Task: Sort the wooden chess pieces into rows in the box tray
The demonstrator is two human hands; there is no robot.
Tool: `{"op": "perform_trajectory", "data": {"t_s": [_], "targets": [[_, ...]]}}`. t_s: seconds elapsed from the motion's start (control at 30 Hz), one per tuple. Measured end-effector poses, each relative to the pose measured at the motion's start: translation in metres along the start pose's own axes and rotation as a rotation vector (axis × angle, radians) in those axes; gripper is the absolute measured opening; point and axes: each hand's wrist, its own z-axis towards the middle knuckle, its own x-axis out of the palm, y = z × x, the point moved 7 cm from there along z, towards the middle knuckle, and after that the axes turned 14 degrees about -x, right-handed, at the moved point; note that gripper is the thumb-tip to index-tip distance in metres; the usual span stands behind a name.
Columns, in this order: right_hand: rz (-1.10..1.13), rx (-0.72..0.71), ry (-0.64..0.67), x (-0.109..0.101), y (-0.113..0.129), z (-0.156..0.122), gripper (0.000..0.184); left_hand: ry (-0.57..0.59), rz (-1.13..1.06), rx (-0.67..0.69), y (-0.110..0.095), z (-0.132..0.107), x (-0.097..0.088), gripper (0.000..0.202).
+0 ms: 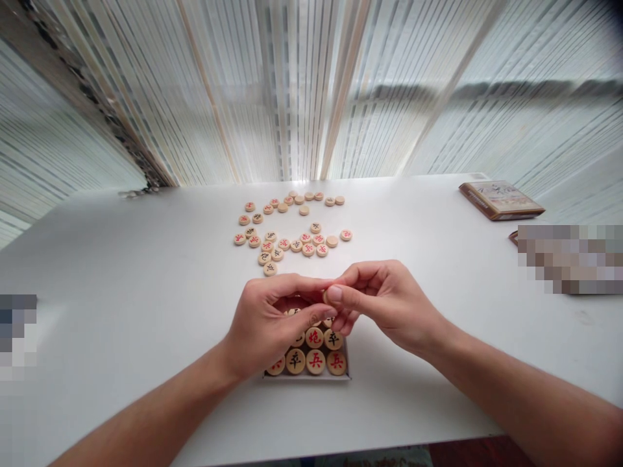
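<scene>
A small wooden Chinese chess piece (326,297) is pinched between my fingertips, its face mostly hidden. My right hand (389,301) has its thumb pressed on the piece. From the other side, the thumb and forefinger of my left hand (272,318) close around it. Directly below both hands is a shallow box (307,379) holding rows of round pieces with red or black characters. A red-marked piece (316,362) and a black-marked piece (295,360) lie face up in its front row. My hands cover the box's back part.
Beyond my hands, many loose chess pieces (305,238) are scattered over the white table (185,279), several with plain sides up. A flat printed box (503,198) lies at the back right, near a blurred-out object (572,259). Vertical blinds (272,91) hang behind the table.
</scene>
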Motion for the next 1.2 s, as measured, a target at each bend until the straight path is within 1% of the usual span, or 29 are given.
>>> {"op": "perform_trajectory", "data": {"t_s": [0.2,0.4,0.6,0.73,0.9,1.1,1.2], "targets": [[-0.018,-0.048,0.059,0.001,0.003,0.001,0.028,-0.005,-0.049,-0.014,0.000,0.002,-0.001,0.032],[-0.010,-0.058,0.031,-0.001,0.003,0.002,0.023,-0.026,-0.009,0.014,-0.004,0.003,-0.003,0.034],[0.049,-0.024,0.009,-0.002,0.001,0.003,0.031,-0.041,0.002,-0.017,-0.001,0.003,-0.006,0.031],[0.051,-0.045,0.022,-0.002,0.001,0.003,0.031,-0.033,-0.028,-0.032,-0.001,0.004,-0.004,0.029],[-0.026,-0.158,0.023,-0.006,0.000,0.004,0.029,-0.031,-0.045,-0.038,0.000,0.004,-0.004,0.021],[-0.180,-0.308,0.035,-0.007,0.005,0.004,0.025,-0.116,0.007,0.046,-0.001,0.003,-0.010,0.023],[-0.283,-0.407,0.034,-0.007,0.013,0.003,0.023,-0.141,0.018,0.059,-0.002,0.003,-0.011,0.025]]}}
